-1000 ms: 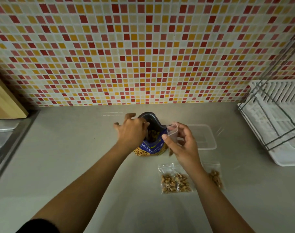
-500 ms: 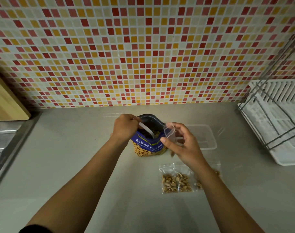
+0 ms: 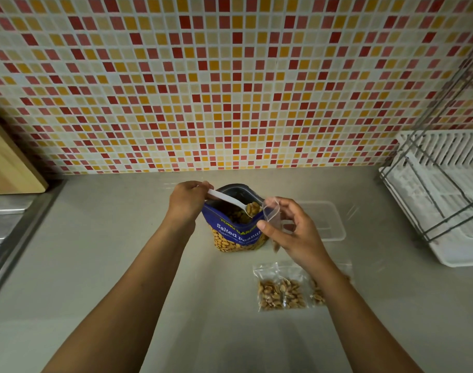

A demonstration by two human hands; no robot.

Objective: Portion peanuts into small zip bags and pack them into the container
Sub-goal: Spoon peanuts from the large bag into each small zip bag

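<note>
A blue bag of salted peanuts (image 3: 236, 235) stands open on the counter. My left hand (image 3: 186, 203) grips the handle of a white plastic spoon (image 3: 230, 201), whose bowl carries peanuts above the bag's mouth. Right beside the spoon tip, my right hand (image 3: 294, 235) pinches a small clear zip bag (image 3: 271, 212) with its mouth held open. Behind that hand sits a clear plastic container (image 3: 329, 224). One filled zip bag (image 3: 281, 292) lies on the counter in front, and a second filled zip bag (image 3: 317, 294) is partly hidden by my right forearm.
A white dish rack (image 3: 445, 200) with grey wire bars fills the right side. At the far left a wooden board (image 3: 9, 165) leans on the tiled wall above a steel sink edge (image 3: 11, 238).
My left hand has drawn the spoon up out of the peanut bag, loaded with peanuts, and swung its bowl right toward the small bag's mouth. My right hand has kept the small bag in place.
</note>
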